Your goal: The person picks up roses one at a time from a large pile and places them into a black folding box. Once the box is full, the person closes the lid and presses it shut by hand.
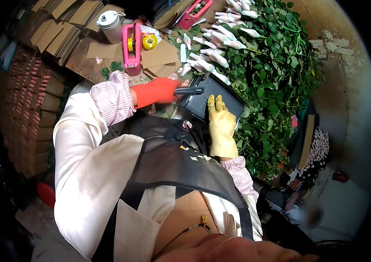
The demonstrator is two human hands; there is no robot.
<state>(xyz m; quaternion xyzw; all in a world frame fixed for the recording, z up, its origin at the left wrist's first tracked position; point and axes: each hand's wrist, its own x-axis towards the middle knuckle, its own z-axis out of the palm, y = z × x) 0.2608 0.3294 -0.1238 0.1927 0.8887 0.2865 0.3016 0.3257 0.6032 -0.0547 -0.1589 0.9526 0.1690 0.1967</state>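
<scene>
My left hand (pixel 157 91), in a red glove, is closed around a slim black hand tool (pixel 190 90), which looks like a stapler. The tool's end reaches over a dark rectangular tray-like panel (pixel 205 104) with raised edges. In a yellow glove, my right hand (pixel 221 126) lies on the panel's near right part, fingers extended and pointing away from me. Its thumb cannot be made out. Just beyond the panel are several flower heads in white net sleeves (pixel 218 59), their leafy green stems (pixel 267 88) spread to the right.
Pink tape dispensers (pixel 132 52) (pixel 196 13), a yellow tape roll (pixel 149 42), cardboard pieces (pixel 161 54) and a lidded cup (pixel 110 28) stand on the table (pixel 80 65). Stacked cardboard (pixel 54 39) lies at the far left. More sleeved flowers (pixel 316 147) are at the right.
</scene>
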